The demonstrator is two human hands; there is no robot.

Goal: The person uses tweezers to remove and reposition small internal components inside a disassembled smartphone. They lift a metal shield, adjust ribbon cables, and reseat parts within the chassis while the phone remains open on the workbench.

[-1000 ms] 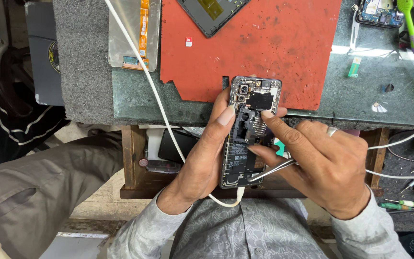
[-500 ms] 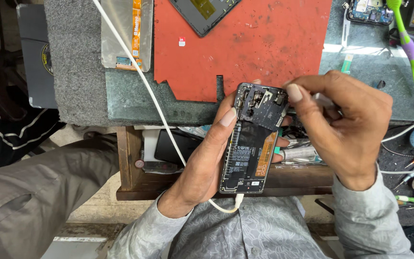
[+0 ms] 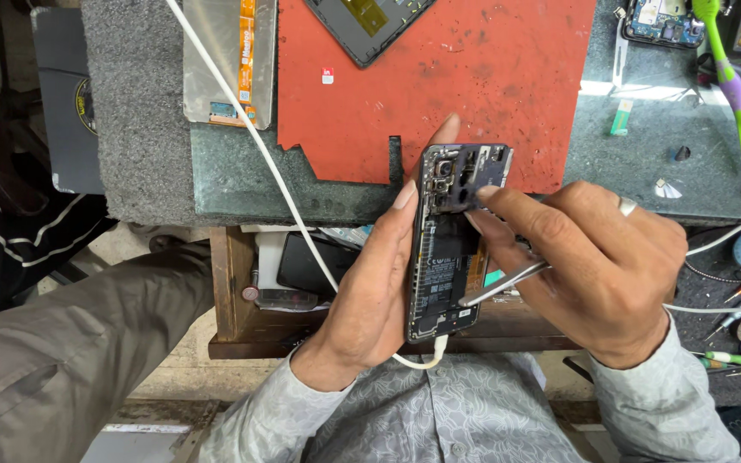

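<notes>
My left hand point(image 3: 370, 300) grips an opened phone point(image 3: 443, 257) from the left, with its back off and its battery and circuit board showing. A white cable point(image 3: 250, 146) is plugged into the phone's bottom end and runs up across the bench. My right hand point(image 3: 602, 266) holds metal tweezers point(image 3: 508, 281) tucked under its fingers. Its index fingertip presses on the dark plate near the camera at the top of the phone.
A red mat point(image 3: 473, 77) lies on the green bench with a dark phone frame point(image 3: 366, 21) on it. A display panel point(image 3: 229, 60) with an orange flex lies at the left. A green tool point(image 3: 735, 86), a circuit board point(image 3: 662, 21) and screwdrivers point(image 3: 731, 360) are at the right.
My right hand moved from the phone's middle up to its top right corner, then settled with a fingertip on the upper plate. The phone has tilted slightly upright in my left hand.
</notes>
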